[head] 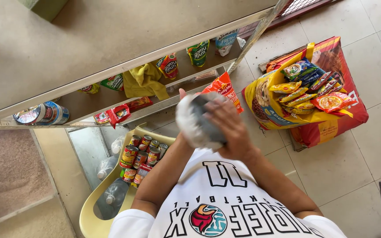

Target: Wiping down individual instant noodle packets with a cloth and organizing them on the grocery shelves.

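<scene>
Both my hands are raised in front of my chest around a bunched grey and white cloth [194, 120]. My right hand [229, 125] lies over the cloth's right side with its fingers curled on it. My left hand [182, 94] is mostly hidden behind the cloth's left side, and only a fingertip shows above it. I wear a white printed shirt [217, 202]. Just beyond the cloth lies an orange snack packet [223, 88] by the shelf edge.
A glass-fronted shelf unit [124, 66] holds snack packets, a yellow rag [144, 81] and a tin [40, 113]. A yellow plastic chair [94, 218] at the left carries several cans [140, 154] and bottles. At the right, sacks [331, 119] piled with snack packets stand on the tiled floor.
</scene>
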